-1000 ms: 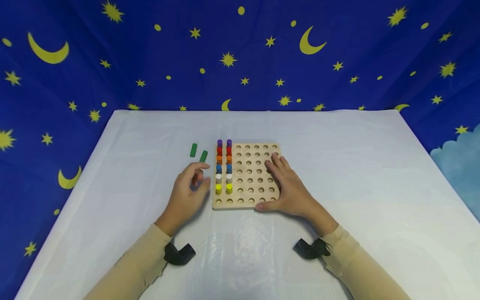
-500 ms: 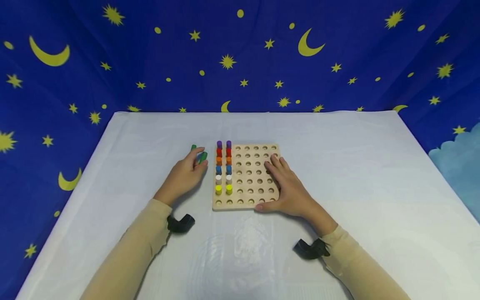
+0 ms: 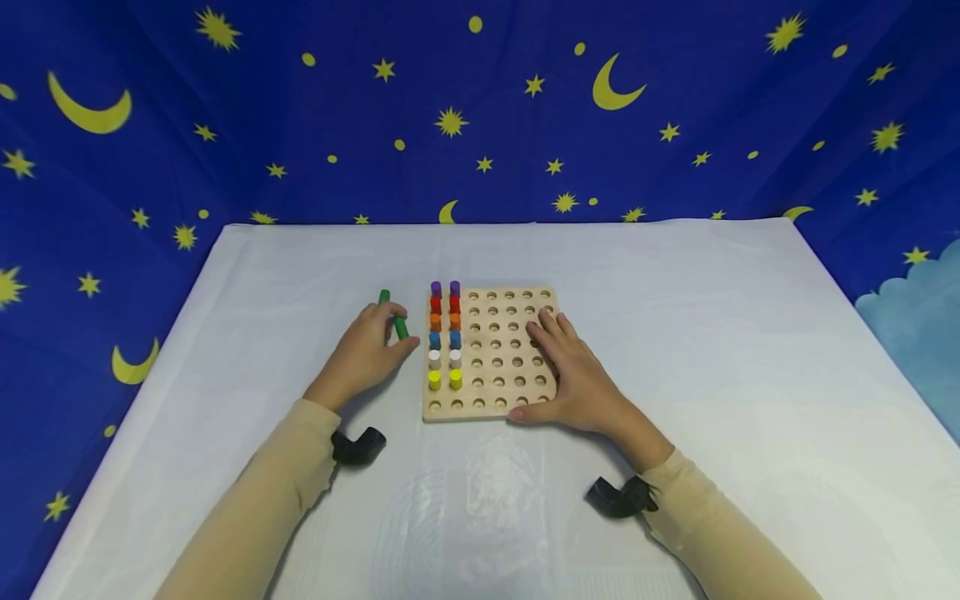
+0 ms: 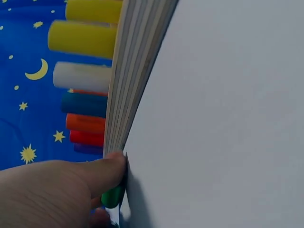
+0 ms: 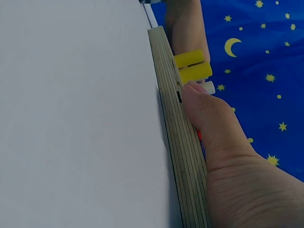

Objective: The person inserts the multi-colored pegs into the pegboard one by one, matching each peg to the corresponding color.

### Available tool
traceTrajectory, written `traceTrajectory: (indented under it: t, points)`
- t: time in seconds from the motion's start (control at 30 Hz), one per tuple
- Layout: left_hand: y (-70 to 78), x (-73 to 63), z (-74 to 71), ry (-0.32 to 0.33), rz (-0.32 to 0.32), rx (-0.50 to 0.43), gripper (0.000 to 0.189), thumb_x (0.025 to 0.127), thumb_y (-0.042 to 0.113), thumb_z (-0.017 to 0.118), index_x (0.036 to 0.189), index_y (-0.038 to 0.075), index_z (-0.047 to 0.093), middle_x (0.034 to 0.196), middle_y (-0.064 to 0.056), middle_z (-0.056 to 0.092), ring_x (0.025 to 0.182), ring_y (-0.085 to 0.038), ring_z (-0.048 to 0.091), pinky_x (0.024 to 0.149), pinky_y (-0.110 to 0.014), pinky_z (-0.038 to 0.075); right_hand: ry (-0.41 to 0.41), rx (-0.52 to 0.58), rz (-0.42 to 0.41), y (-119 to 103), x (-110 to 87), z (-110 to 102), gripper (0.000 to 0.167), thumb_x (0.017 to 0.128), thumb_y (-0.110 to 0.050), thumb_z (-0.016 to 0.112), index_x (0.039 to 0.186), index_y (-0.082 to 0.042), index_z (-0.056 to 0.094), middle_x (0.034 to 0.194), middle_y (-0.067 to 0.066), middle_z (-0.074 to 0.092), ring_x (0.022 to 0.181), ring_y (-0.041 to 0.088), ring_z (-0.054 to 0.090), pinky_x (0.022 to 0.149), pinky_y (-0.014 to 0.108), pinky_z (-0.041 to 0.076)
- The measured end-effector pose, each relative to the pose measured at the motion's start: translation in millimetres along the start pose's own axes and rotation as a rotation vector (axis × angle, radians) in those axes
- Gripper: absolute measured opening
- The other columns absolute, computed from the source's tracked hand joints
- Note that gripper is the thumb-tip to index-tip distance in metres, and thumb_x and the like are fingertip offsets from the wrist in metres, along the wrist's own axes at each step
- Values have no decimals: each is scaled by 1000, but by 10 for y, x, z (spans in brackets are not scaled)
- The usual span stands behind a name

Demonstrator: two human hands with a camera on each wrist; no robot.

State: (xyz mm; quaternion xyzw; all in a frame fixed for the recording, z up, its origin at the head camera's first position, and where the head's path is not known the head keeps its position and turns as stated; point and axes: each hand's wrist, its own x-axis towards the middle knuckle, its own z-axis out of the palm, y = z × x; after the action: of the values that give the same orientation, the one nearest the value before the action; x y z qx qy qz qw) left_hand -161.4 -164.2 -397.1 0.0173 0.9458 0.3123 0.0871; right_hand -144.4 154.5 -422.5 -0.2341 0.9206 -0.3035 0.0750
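Observation:
My left hand (image 3: 363,350) is left of the wooden pegboard (image 3: 491,392), with a green peg (image 3: 401,327) pinched between thumb and fingers. In the left wrist view the thumb lies along that green peg (image 4: 111,196). A second green peg (image 3: 384,296) shows just beyond the fingers, partly hidden by them. My right hand (image 3: 581,379) rests spread over the board's right side, its thumb at the front edge. The board's two left columns hold upright pegs in pairs: purple (image 3: 454,288), red (image 3: 454,305), orange (image 3: 454,322), blue (image 3: 454,340), white (image 3: 455,359) and yellow (image 3: 456,379).
The board lies on a table with a white cover (image 3: 675,292). Its front row and the columns to the right show bare holes. A blue cloth (image 3: 525,108) with yellow moons and stars hangs behind the table. Each wrist wears a black camera mount (image 3: 360,447).
My left hand has moved away from me to the green pegs and now pinches the nearer one, which has turned and come slightly nearer. The right hand stays on the board.

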Motion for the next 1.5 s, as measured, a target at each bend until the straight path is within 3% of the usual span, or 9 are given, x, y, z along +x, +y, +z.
traceTrajectory:
  t: [0.13,0.37,0.57,0.73,0.93,1.07,1.3,1.5]
  points:
    - [-12,-98,3,3,28,-28,48,94,32,68,132,10,49,114,-13,52,104,-27,50,95,-46,45,-3,2,3,-8,-1,-5,125,63,-65,83,160,-20,18,169,0,1,156,25,-5,121,59,10]
    - [-39,-291,61,103,46,-180,47,92,24,71,132,9,50,98,-9,58,82,-20,51,68,-31,43,-8,7,4,-38,-10,-26,125,64,-64,84,160,-18,18,169,1,1,156,27,-5,121,58,10]
    - [-10,-477,167,149,71,-406,48,88,19,76,128,9,51,97,-8,56,79,-16,54,64,-23,43,5,20,-10,-41,-16,-27,124,64,-61,86,159,-17,19,169,3,3,156,29,-4,121,60,10]
    - [-13,-644,286,210,156,-503,47,84,15,80,124,9,57,85,-7,58,68,-12,47,58,-23,38,-8,25,1,-35,-24,-1,124,64,-62,85,159,-19,19,169,1,2,156,26,-6,121,59,10]
    - [4,-816,396,299,216,-547,43,78,9,84,116,9,65,82,-4,60,70,-10,50,59,-21,38,-5,11,-1,-43,-15,-9,125,63,-63,85,159,-18,19,169,1,1,156,27,-6,121,60,10]
    - [71,-867,445,266,204,-558,41,76,12,86,112,12,66,84,-6,58,68,-10,47,60,-21,39,-2,15,-13,-52,-8,-27,125,63,-61,86,159,-17,20,169,3,3,156,29,-4,120,62,11]
    - [166,-832,553,240,236,-544,40,73,13,88,105,9,64,74,-10,51,61,-8,39,55,-20,36,-5,8,-10,-49,-12,-35,124,64,-62,85,159,-17,20,169,3,2,156,29,-5,120,61,11]
    - [241,-769,657,266,353,-460,36,75,14,87,100,8,62,84,-1,60,65,-10,43,57,-20,38,4,5,-15,-51,-12,-32,123,64,-62,85,159,-16,21,168,4,4,156,30,-3,120,61,11]
